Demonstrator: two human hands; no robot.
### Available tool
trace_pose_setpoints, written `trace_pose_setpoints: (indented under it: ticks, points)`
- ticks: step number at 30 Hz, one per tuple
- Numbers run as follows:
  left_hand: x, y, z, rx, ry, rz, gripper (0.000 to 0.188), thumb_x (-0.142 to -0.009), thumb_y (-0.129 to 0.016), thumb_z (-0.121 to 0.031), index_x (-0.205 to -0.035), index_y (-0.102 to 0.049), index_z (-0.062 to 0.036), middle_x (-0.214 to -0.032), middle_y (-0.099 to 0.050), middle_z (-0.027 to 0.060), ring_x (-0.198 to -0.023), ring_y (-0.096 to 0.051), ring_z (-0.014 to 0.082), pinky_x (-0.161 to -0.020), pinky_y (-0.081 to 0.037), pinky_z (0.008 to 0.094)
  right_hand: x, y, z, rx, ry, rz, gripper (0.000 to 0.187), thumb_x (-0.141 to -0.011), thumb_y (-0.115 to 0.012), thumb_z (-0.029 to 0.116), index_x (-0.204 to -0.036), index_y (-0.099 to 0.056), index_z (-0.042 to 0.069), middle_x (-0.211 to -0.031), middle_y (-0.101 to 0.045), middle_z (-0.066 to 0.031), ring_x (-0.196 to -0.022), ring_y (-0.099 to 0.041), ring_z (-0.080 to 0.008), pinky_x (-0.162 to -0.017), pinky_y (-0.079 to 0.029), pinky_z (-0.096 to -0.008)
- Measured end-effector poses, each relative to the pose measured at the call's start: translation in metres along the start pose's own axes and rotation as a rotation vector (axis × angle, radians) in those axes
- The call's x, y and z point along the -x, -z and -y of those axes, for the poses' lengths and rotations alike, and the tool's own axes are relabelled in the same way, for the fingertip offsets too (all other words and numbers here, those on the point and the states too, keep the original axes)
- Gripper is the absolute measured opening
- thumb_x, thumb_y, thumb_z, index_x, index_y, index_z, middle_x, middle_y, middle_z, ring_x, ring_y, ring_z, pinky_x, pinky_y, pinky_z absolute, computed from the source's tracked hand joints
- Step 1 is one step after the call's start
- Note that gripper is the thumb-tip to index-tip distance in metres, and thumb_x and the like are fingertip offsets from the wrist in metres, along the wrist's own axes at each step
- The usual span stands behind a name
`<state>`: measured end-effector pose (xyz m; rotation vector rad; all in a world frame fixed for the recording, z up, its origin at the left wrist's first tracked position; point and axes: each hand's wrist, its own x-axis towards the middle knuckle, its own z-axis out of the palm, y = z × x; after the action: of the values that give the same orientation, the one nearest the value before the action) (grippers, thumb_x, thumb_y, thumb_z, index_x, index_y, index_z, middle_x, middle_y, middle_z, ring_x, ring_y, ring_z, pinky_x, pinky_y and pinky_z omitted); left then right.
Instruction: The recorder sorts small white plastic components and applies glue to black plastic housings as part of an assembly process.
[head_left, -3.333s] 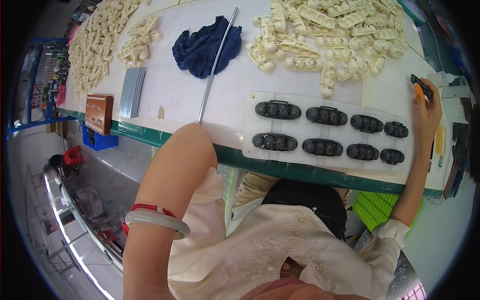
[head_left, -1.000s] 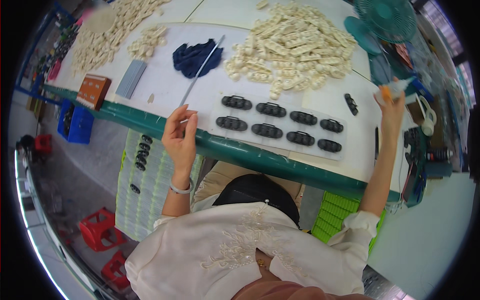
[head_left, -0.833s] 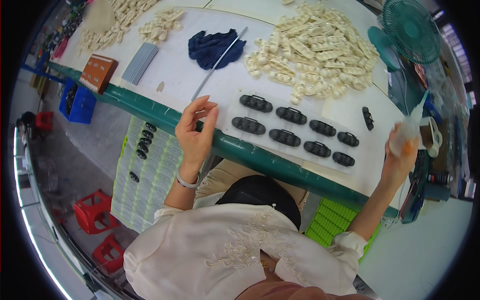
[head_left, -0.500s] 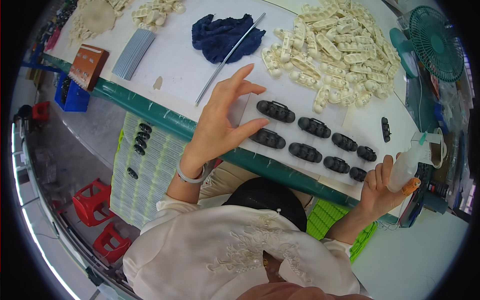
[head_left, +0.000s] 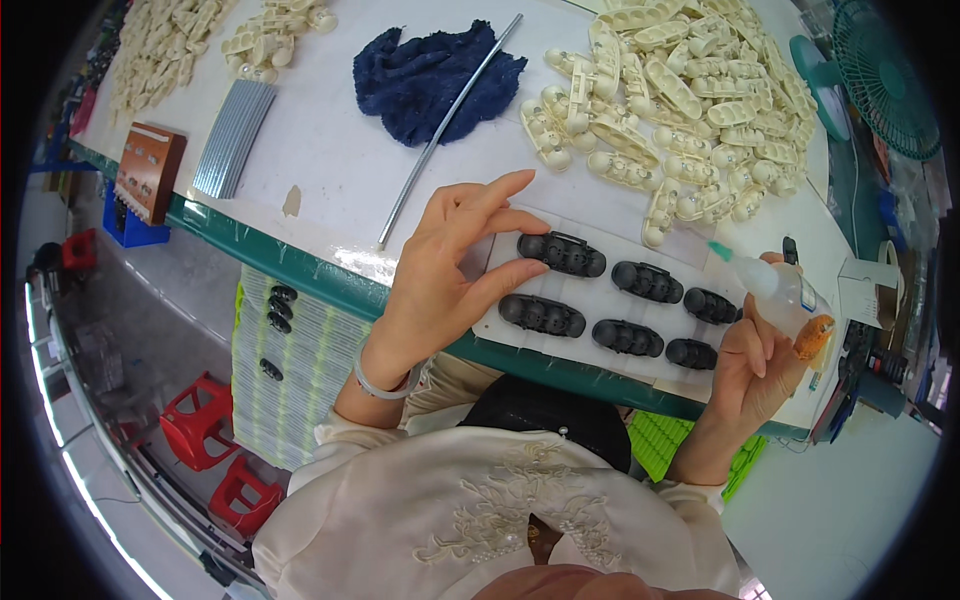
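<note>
My left hand [head_left: 437,268] reaches to a black, lobed plastic part [head_left: 575,256] at the left end of the far row. Thumb and index fingertips sit on either edge of that part's left end, closed around it, while it lies on a pale board [head_left: 497,258]. In my right hand [head_left: 748,362] is a translucent squeeze bottle [head_left: 782,292] with a green needle tip, tilted up and to the left. An orange cover wraps one digit of that hand. Similar black parts, such as one in the near row [head_left: 541,316], lie in two rows; the bottle hand partly hides the right end.
A heap of cream plastic parts [head_left: 690,110] spreads at the far right, near a green fan [head_left: 880,75]. A metal rod [head_left: 440,130] crosses a dark blue cloth [head_left: 415,85]. Grey rods [head_left: 233,138] and a brown block [head_left: 150,170] lie left. The table's green edge [head_left: 300,265] runs nearest me.
My left thumb and index finger have closed in around the far-left black part. My right hand has moved left, and its bottle has swung from tip-up-right to tip-up-left.
</note>
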<state>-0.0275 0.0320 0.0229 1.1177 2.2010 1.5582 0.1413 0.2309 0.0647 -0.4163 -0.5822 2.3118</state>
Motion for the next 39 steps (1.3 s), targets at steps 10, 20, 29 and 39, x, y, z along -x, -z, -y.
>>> trace_pose_setpoints:
  ticks: [10,20,29,39]
  points:
    - [-0.002,-0.002,-0.002,-0.077,-0.048,-0.005,0.068,-0.062,-0.074,-0.007,-0.123,-0.045,-0.0012,-0.092,-0.065,0.0026,-0.097,-0.050,0.0192,-0.088,-0.036,0.0295,-0.004,-0.008,-0.017,0.354,0.080,-0.121,0.053,-0.085,-0.054,0.038,-0.119,-0.039,0.000,-0.120,-0.045,-0.0175,-0.049,-0.038,-0.0052,-0.035,-0.035,-0.0151]
    - [-0.001,-0.002,-0.003,-0.026,0.003,0.007,0.063,-0.064,-0.072,-0.006,-0.121,-0.048,-0.0038,-0.094,-0.065,0.0013,-0.094,-0.048,0.0198,-0.086,-0.037,0.0293,0.000,-0.009,-0.021,0.674,0.132,-0.006,0.049,-0.085,-0.050,0.039,-0.112,-0.041,-0.001,-0.113,-0.048,-0.0201,-0.051,-0.046,-0.0061,-0.035,-0.041,-0.0178]
    - [0.000,-0.002,-0.001,-0.035,-0.028,-0.002,0.062,-0.063,-0.073,-0.005,-0.121,-0.048,-0.0036,-0.094,-0.064,0.0036,-0.094,-0.047,0.0198,-0.085,-0.037,0.0296,0.009,-0.014,-0.028,0.931,0.225,0.279,0.046,-0.071,-0.065,0.005,-0.107,-0.037,-0.003,-0.107,-0.047,-0.0216,-0.087,-0.056,-0.0217,-0.055,-0.052,-0.0254]
    - [0.001,0.000,-0.001,-0.041,-0.019,-0.005,0.061,-0.063,-0.073,-0.003,-0.119,-0.049,-0.0016,-0.093,-0.065,0.0050,-0.095,-0.049,0.0201,-0.088,-0.036,0.0312,0.014,-0.008,-0.050,1.136,0.341,0.336,0.057,-0.063,-0.078,0.011,-0.104,-0.041,-0.003,-0.101,-0.053,-0.0223,-0.092,-0.056,-0.0251,-0.078,-0.047,-0.0319]
